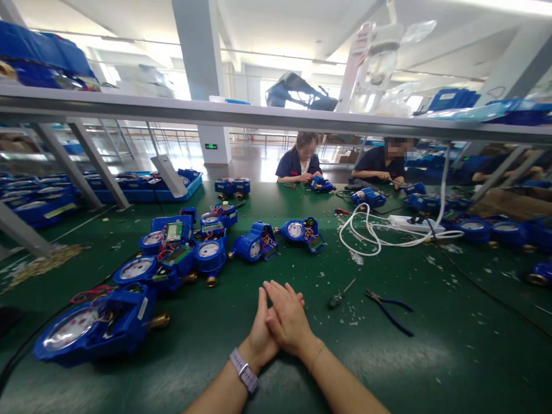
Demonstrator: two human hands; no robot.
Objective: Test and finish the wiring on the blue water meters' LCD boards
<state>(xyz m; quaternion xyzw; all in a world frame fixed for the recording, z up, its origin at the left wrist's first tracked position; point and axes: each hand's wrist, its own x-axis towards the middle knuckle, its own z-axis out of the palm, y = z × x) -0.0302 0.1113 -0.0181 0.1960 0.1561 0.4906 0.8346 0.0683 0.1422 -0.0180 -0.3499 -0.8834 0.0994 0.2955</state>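
My left hand (pixel 262 333), with a pale watch on its wrist, rests against my right hand (pixel 288 319) above the green table (pixel 241 379). The palms meet, the fingers are stretched out, and neither hand holds an object. To their right lie a small screwdriver (pixel 340 294) and blue-handled pliers (pixel 391 310). Beyond and to the left are several blue meters with exposed wires; one meter (pixel 256 242) lies just past my fingertips, another (pixel 297 231) a little to its right. A large meter (pixel 97 328) is at the left.
A white cable (pixel 366 247) and power strip (pixel 414 223) lie at the right. A shelf (pixel 259 116) spans overhead. Two people (pixel 297 161) work across the table. A blue tray (pixel 194 187) of meters stands at the back left, with scraps scattered around.
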